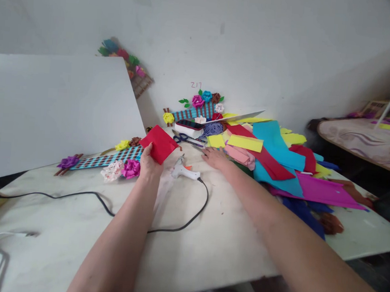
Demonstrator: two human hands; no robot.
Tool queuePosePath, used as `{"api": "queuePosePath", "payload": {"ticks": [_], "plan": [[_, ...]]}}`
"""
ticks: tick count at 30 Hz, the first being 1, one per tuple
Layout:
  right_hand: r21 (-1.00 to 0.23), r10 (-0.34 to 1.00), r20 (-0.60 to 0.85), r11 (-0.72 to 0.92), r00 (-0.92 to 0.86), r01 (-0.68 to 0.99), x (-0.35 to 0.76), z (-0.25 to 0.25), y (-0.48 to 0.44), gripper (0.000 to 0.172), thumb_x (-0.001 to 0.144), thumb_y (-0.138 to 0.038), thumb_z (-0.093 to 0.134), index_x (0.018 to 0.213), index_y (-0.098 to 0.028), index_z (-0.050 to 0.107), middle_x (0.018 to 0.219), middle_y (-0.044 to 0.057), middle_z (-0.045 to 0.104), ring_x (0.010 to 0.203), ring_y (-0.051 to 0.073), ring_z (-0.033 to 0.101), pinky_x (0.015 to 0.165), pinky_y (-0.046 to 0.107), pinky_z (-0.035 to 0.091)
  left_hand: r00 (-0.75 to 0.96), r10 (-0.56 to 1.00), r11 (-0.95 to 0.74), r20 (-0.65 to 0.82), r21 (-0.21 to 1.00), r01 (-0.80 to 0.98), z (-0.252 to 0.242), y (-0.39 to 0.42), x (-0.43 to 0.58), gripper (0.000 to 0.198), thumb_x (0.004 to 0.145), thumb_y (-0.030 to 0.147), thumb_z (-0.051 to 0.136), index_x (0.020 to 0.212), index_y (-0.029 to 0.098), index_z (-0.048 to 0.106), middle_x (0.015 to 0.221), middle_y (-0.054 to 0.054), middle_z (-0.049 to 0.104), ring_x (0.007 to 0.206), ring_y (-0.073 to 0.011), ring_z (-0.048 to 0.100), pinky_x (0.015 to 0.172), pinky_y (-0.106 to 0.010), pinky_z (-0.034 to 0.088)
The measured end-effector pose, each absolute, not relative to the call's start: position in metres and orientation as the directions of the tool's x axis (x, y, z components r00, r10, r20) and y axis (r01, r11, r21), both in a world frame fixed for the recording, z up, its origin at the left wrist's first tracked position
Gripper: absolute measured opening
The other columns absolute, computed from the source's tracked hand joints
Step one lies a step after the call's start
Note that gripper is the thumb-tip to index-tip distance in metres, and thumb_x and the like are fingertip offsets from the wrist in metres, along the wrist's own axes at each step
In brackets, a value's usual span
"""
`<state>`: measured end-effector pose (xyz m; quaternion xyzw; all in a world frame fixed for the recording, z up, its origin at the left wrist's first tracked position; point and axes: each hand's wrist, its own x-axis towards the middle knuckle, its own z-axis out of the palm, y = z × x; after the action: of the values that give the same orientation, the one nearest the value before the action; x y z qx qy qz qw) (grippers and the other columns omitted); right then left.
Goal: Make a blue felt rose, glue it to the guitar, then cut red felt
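My left hand [149, 164] is closed on a red paper square [159, 143], held up above the white table [74, 226]. My right hand [216, 157] lies flat with fingers stretched out on the table, touching the edge of a pile of coloured paper sheets [275, 161] near a pink folded piece [239, 156]. A white glue gun [184, 170] lies between the two hands, its black cord [189, 220] looping across the table.
Blue-handled scissors [184, 139] and a phone on a white box [189, 126] lie behind the hands. Paper-flower strips [106, 159] rest on the left and against the wall [198, 110]. A large white board [56, 108] leans at left. A bed [367, 141] stands at right.
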<state>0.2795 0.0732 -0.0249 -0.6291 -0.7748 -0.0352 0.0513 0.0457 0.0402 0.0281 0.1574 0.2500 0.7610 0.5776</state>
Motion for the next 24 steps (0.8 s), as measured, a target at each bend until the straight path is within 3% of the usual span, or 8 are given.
{"api": "queuePosePath", "payload": {"ticks": [11,24], "plan": [[0.093,0.933,0.168,0.305,-0.317,0.948,0.319,-0.024,0.095,0.051,0.094,-0.041,0.026,0.138,-0.020,0.043,0.140,0.011,0.046,0.125,0.028,0.044,0.100,0.049,0.029,-0.224,0.974,-0.173,-0.023,0.557,-0.812,0.023,0.039,0.048,0.025,0.075,0.013,0.055,0.099,0.015,0.061,0.101,-0.008,0.069,0.104,-0.0225,0.062,0.092,-0.038,0.050],[0.046,0.965,0.116,0.232,-0.236,0.972,0.323,-0.018,0.094,0.051,0.094,-0.043,0.027,0.140,-0.025,0.041,0.147,0.008,0.038,0.133,0.027,0.035,0.106,0.049,0.025,-0.144,0.989,-0.097,-0.038,0.571,-0.815,0.026,0.034,0.054,0.027,0.078,0.015,0.054,0.104,0.014,0.060,0.104,-0.011,0.068,0.104,-0.0254,0.062,0.092,-0.044,0.049]]}}
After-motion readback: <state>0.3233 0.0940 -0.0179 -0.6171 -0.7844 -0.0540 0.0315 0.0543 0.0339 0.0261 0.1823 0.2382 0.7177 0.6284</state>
